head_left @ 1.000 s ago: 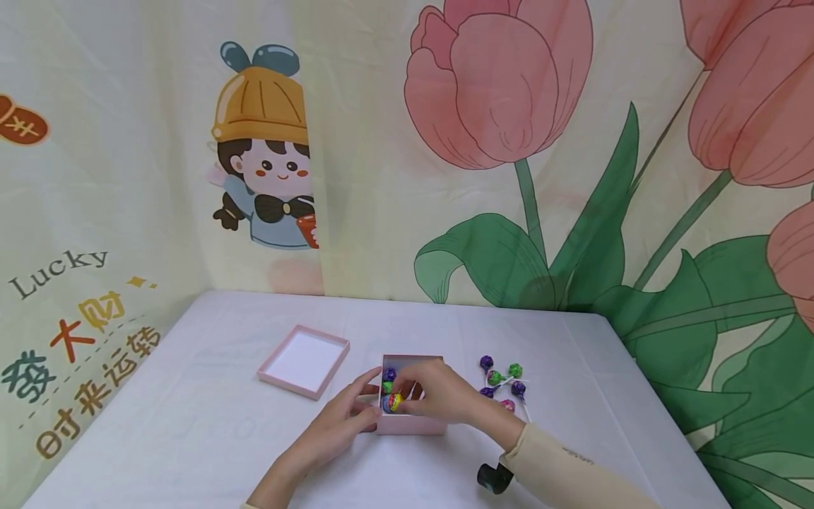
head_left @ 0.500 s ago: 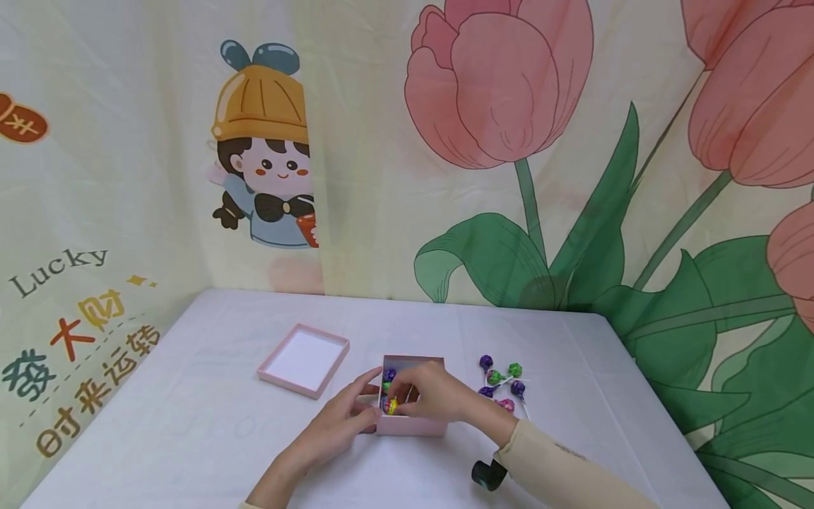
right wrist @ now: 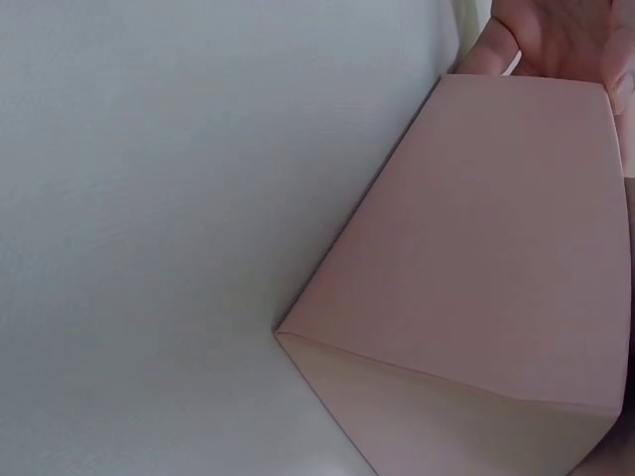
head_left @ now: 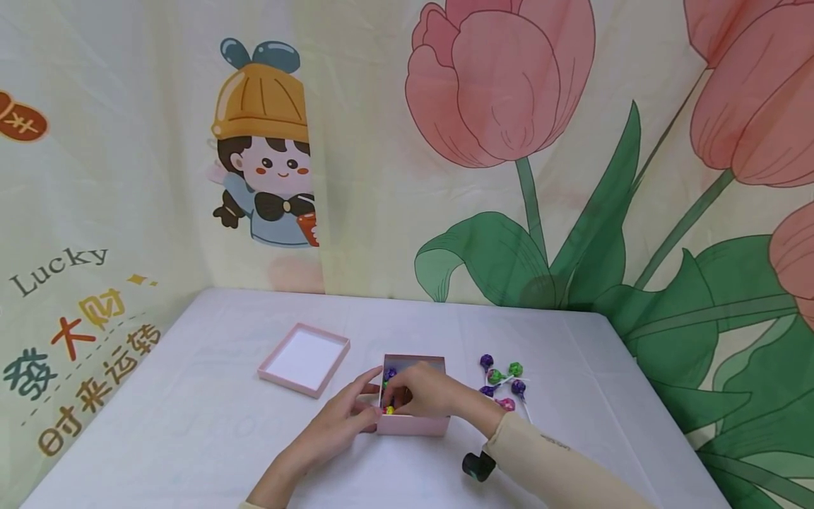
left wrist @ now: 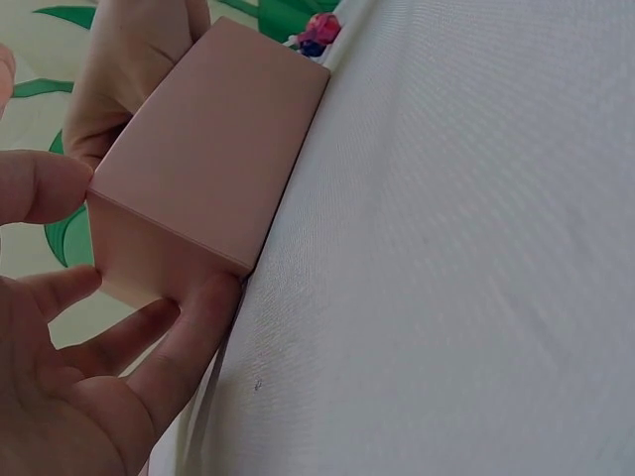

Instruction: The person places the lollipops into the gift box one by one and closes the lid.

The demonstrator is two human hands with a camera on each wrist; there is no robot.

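A pink open box (head_left: 413, 425) stands on the white-covered table, with purple lollipops (head_left: 391, 372) and other bright wrappers along its left side. My left hand (head_left: 340, 417) rests against the box's left side. In the left wrist view the fingers (left wrist: 203, 332) are spread and fairly straight along the box's end, and the thumb touches its upper corner. My right hand (head_left: 422, 390) reaches down inside the box with curled fingertips at a yellow-wrapped lollipop (head_left: 389, 410). The box wall hides that grip in the right wrist view.
The pink-rimmed lid (head_left: 304, 360) lies inner side up, left of the box. Several loose lollipops, among them a green one (head_left: 516, 369) and a pink one (head_left: 506, 404), lie to the right. A printed curtain (head_left: 362, 141) hangs behind the table.
My right hand has moved slightly left and lower in the box; less of the yellow-wrapped lollipop shows now. My left hand stays at the box's side.
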